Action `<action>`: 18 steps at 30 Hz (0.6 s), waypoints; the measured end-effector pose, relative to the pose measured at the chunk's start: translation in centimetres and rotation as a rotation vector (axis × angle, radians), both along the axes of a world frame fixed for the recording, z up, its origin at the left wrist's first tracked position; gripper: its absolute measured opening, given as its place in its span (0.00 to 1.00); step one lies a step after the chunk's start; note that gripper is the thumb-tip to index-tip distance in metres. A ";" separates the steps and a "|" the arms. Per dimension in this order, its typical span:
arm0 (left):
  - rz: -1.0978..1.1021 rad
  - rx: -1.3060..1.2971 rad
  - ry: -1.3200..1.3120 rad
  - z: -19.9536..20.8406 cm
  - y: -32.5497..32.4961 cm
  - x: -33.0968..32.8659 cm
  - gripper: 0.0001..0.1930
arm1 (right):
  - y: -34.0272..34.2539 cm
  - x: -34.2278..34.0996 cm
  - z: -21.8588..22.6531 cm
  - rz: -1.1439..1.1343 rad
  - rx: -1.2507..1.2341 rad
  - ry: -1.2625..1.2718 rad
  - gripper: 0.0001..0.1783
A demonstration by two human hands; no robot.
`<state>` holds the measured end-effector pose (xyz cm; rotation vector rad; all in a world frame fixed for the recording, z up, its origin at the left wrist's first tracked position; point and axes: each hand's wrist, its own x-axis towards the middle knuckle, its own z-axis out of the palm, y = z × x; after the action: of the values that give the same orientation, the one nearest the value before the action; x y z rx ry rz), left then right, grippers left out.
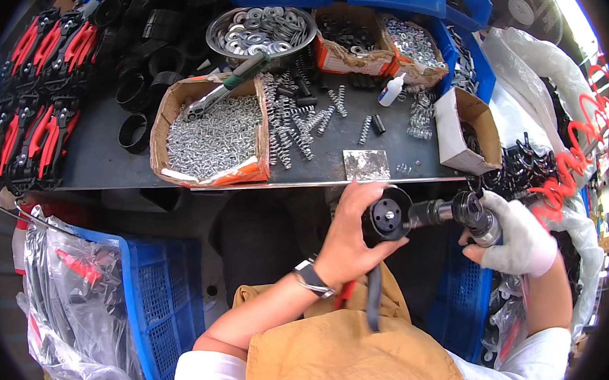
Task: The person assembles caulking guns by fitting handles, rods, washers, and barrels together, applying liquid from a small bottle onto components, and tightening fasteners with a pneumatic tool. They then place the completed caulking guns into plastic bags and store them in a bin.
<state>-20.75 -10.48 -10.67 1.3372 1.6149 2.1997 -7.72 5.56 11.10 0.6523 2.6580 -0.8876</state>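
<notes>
My bare left hand is wrapped round a black cup-shaped part with a holed round face and a bright screw at its centre. A red and a dark handle hang below that hand; whether they belong to the part I cannot tell. In a white glove with bare fingertips, my right hand grips an angled air wrench. Its socket end points left, at the holed face, touching or nearly so. Both hands are just in front of the bench edge, beside a small metal plate.
A cardboard box of rivet-like pins has a green-handled ratchet across it. Behind stands a bowl of washers. Springs lie loose. Red-handled tools fill the left. A red coiled hose hangs right; blue crates flank me.
</notes>
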 end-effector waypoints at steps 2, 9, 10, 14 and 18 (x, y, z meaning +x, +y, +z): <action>0.304 -0.031 0.121 0.5 1.2 2.4 0.46 | -1.5 1.6 -2.0 -0.043 0.119 0.096 0.29; 0.292 0.002 0.111 -0.3 1.2 1.7 0.46 | -3.7 -0.6 -2.8 0.002 0.190 -0.022 0.25; 0.276 -0.009 0.114 -0.2 0.9 1.7 0.48 | -3.6 -0.8 -2.8 0.013 0.193 -0.020 0.25; 0.232 -0.048 0.143 0.2 1.0 1.4 0.55 | -3.2 -2.1 -2.7 -0.011 0.175 -0.052 0.28; 0.291 -0.002 0.146 -0.3 1.1 1.3 0.54 | -3.7 -3.7 -2.6 -0.110 0.071 -0.040 0.22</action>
<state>-19.48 -9.38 -11.00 1.3674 1.9773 2.2986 -11.47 1.84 8.52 0.8309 2.6496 -0.8021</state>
